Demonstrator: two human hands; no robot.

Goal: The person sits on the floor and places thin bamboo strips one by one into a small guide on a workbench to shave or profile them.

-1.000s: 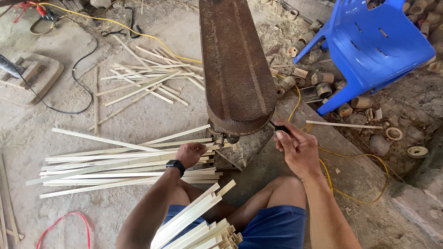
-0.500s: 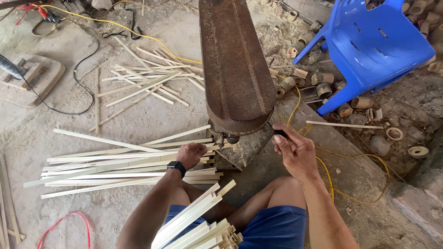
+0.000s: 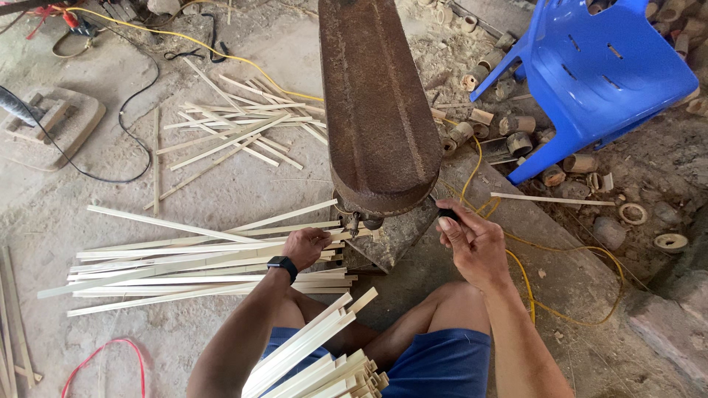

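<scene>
A pile of pale bamboo strips (image 3: 199,262) is spread on the floor (image 3: 221,177) left of a rusty machine housing (image 3: 376,110). One strip is gripped by the curled left hand (image 3: 306,245) at the housing's base, while a small dark handle (image 3: 448,214) is pinched in the closed right hand (image 3: 472,243)

One screen noted: small black square smartwatch face (image 3: 281,264), dark, on the left wrist. No packages, labels or signs observed.

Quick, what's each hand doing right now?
Left hand: closed on a pale wooden strip at the rusty machine.
Right hand: closed on a small dark handle.
</scene>
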